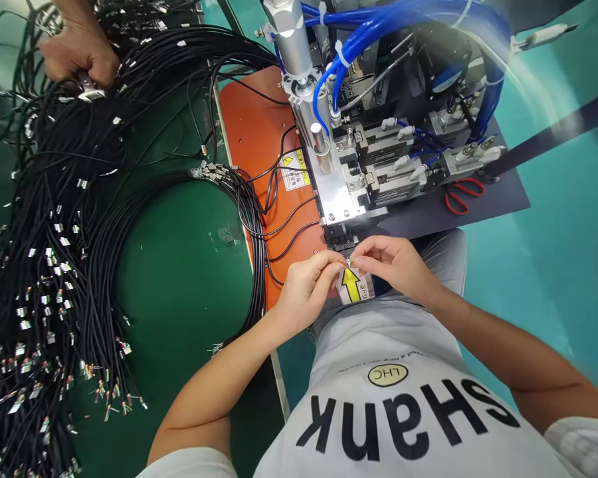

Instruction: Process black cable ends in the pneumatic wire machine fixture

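My left hand [309,287] is closed in a pinch, its fingertips meeting those of my right hand [396,265] just in front of the machine's near edge. My right hand pinches too, thumb against forefinger. Between the fingertips shows a tiny pale and yellowish piece [348,261], too small to name. Right below it is a white label with a yellow arrow [351,285]. The pneumatic machine [331,192] stands on an orange base [252,109] directly beyond both hands. Several black cables [294,234] cross the base to the left of the machine.
A looped bundle of black cables [256,265] lies on the green table [179,265], beside a large heap of cables with bright metal ends [54,219]. Another person's hand [82,56] grips something at the heap's far end. Red-handled scissors [463,194] lie right of the machine, under blue hoses [393,26].
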A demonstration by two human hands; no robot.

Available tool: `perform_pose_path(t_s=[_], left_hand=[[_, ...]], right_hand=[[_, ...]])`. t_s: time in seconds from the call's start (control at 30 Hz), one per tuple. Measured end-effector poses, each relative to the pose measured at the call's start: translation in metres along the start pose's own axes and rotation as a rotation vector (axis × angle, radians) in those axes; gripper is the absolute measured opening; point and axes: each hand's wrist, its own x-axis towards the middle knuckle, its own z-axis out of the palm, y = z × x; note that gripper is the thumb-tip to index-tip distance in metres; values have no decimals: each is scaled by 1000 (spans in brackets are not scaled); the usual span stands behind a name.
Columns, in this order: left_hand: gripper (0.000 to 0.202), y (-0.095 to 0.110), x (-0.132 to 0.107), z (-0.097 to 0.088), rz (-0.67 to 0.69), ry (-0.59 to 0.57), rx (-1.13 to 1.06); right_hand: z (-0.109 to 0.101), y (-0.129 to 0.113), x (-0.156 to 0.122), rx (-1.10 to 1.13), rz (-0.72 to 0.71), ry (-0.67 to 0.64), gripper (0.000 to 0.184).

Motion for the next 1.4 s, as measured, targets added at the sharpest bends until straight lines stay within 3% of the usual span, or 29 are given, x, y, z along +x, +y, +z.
perform_pose_path(t_s=[0.37,0.53,0.8,0.9,1.07,1.23,1.4], left_hand=[[25,0,3,-1,-188,-70,-461],[21,1,3,2,-155,-39,-384],[13,3,-3,9,-40,116,-194],[17,3,-4,12,-51,143,-235],[19,-1,-4,19,-136,151,-343],[21,1,0,20,-103,181,-377],[24,10,4,18,-230,150,-576]], right_hand=[[7,14,4,-7,-48,65,14],[10,12,-2,-77,-100,60,12],[7,-1,-6,-138,-114,22,11],[13,0,-8,-115,-100,32,12],[26,7,-13,-127,-109,155,13],[26,10,-15,-140,-76,184,12],[25,9,-17,-180,-101,174,11]])
